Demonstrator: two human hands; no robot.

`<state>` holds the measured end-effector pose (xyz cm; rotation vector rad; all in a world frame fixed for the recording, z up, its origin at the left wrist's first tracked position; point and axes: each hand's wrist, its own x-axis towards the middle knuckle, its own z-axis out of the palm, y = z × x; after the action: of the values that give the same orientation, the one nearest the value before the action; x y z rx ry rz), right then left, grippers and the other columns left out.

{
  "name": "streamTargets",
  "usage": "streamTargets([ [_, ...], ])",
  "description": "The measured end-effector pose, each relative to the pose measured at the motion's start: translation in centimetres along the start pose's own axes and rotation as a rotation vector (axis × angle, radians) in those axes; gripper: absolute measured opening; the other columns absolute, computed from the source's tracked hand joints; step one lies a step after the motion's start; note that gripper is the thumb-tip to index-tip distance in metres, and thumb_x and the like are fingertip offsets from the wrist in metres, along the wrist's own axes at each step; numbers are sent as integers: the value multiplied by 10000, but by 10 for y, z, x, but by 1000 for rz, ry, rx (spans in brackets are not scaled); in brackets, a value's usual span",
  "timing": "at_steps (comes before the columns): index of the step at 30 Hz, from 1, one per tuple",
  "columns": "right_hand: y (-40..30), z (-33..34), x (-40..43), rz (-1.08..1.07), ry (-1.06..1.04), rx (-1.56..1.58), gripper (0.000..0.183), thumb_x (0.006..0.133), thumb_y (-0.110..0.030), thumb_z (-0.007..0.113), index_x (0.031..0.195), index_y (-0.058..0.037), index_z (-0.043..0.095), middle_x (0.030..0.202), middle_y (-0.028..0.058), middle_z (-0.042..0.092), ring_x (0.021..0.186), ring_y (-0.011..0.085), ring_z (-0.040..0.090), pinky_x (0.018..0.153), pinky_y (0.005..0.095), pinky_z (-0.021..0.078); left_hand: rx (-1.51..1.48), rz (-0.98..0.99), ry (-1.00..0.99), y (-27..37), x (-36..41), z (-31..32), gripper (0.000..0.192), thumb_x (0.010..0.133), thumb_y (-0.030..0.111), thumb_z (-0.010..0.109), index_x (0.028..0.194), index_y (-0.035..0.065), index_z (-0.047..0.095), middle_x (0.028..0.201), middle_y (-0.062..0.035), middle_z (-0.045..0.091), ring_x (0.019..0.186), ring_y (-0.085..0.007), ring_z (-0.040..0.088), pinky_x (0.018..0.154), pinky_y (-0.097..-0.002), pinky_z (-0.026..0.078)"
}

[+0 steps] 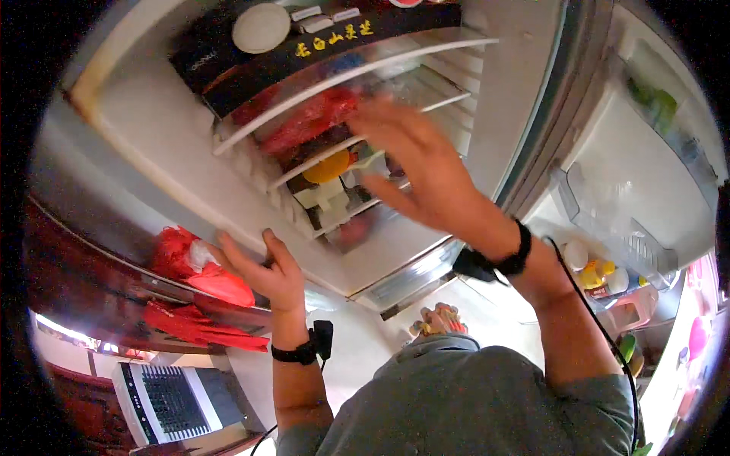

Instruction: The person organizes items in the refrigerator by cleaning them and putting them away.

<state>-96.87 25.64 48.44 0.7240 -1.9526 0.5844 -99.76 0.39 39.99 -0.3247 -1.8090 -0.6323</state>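
The person stands at an open refrigerator. My right hand (425, 165), a little blurred, reaches in before the shelves with its fingers apart and nothing held. Close to its fingertips lies a red plastic bag (313, 119) on a shelf. My left hand (271, 271) is raised outside the fridge's left edge, fingers spread and holding nothing, beside a red and white plastic bag (219, 285). On the top shelf are a black box (251, 74) bearing yellow writing and a round pale lid (261, 28). A yellow round item (327, 166) sits on a lower shelf.
The open fridge door (644, 165) stands at right, with clear plastic racks holding bottles (596, 273) and a green item (653, 105). White shelf edges (353, 74) cross the fridge. A red cloth or bag (199, 328) hangs at left above a black-and-white appliance (177, 402).
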Motion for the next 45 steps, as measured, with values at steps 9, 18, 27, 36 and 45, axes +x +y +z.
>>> streamTargets([
  [9, -28, -90, -253, 839, -398, 2, 290, 795, -159, 686, 1048, -31, 625, 995, 150, 646, 927, 322, 614, 817, 383, 501, 99, 69, 25, 31, -14, -10, 633, 891, 183, 585, 1399, -23, 269, 1448, -272, 239, 1349, -420, 217, 1096, -510, 186],
  [18, -57, -131, -291, 1135, -157, 0, 267, 776, -69, 681, 1035, -22, 638, 970, 133, 653, 877, 268, 627, 778, 344, 508, -762, -634, -646, 54, -70, 103, 483, 880, 143, 573, 1325, 40, 416, 1233, -151, 544, 1146, -299, 530, 950, -411, 426],
  [27, -82, -151, -304, 1232, -200, -98, 289, 785, -121, 677, 1054, -28, 630, 970, 155, 646, 889, 326, 619, 767, 383, 513, -1086, -920, -543, -52, -94, 187, 469, 835, 134, 637, 1251, 8, 462, 1188, -91, 523, 992, -190, 549, 762, -309, 490],
  [36, -108, -163, -315, 1328, -178, -161, 291, 773, -115, 679, 1048, -36, 629, 957, 154, 643, 879, 337, 610, 759, 391, 507, -931, -459, -881, 86, -114, 232, 568, 864, 225, 636, 1330, 27, 378, 1228, -180, 510, 1121, -304, 517, 929, -391, 426],
  [45, -163, -193, -342, 1406, -128, -389, 272, 765, -106, 694, 1021, -42, 629, 901, 131, 649, 842, 285, 632, 730, 360, 520, -408, 342, -922, 100, -98, 384, 545, 914, 416, 494, 1232, -27, 497, 1242, -272, 501, 1144, -418, 483, 949, -457, 405],
])
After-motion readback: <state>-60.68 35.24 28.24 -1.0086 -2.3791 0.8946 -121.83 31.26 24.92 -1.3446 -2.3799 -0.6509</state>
